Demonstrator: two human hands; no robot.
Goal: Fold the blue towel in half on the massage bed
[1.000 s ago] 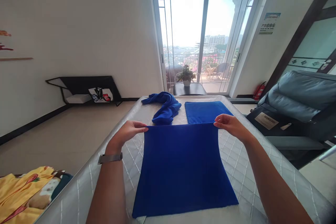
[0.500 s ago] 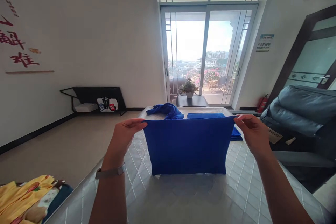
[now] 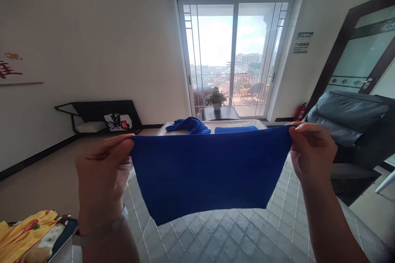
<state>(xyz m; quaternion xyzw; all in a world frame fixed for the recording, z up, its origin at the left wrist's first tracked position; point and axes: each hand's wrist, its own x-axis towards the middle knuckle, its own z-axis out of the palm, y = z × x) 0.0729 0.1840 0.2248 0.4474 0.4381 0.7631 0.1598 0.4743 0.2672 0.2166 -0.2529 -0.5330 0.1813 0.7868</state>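
A blue cloth (image 3: 210,172) that looks like a small towel hangs stretched between my two hands. My left hand (image 3: 106,168) pinches its upper left corner, thumb against fingers. At the upper right corner, my right hand (image 3: 311,148) holds it in the same kind of pinch. The cloth's lower edge hangs loose above the silvery quilted table cover (image 3: 222,236). Behind it, a crumpled blue cloth (image 3: 189,125) lies at the far left of the table, and a flat blue cloth (image 3: 236,129) lies to its right, partly hidden.
Yellow patterned fabric (image 3: 27,234) sits at the lower left. Beyond the table, a potted plant (image 3: 217,98) stands on a dark chair before the sliding glass door. A dark leather armchair (image 3: 345,115) is on the right, near a fire extinguisher (image 3: 300,111). A black shelf (image 3: 92,115) stands by the wall.
Both hands have come nearer and moved apart, my left hand to the left and my right hand to the right. The blue cloth now spans wider and hangs off the table cover.
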